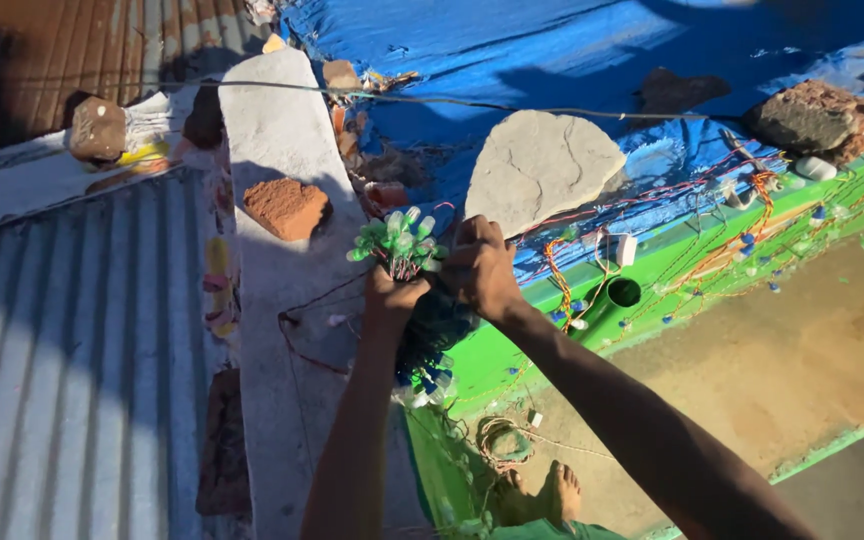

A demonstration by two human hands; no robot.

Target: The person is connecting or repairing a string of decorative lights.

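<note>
Lights (397, 240), a bunched string of small green bulbs, sit gripped between both hands at the centre of the view, held above the edge where a grey ledge (277, 130) meets a green wall (512, 350). The left hand (392, 298) is closed around the bunch from below, fingers wrapped on the wires; the right hand (480, 268) is pressed shut on the same bunch from the side, knuckles up. A darker mass of blue bulbs (427, 375) hangs under the hands, still coiled. As far as this shows, part of the work looks done: strands with red and orange wire (712, 255) and blue bulbs already lie strung along the green wall to the right, while the bundle in hand remains bunched and unlaid. Stones weigh things down nearby: a flat stone (542, 170) just beyond the hands, a brick (285, 207) on the ledge, a rough rock (817, 118) far right. A blue tarp (552, 50) covers the roof beyond, corrugated sheet (62, 350) lies left, and bare feet (537, 495) stand below on a brown floor (802, 360), in strong sun.
</note>
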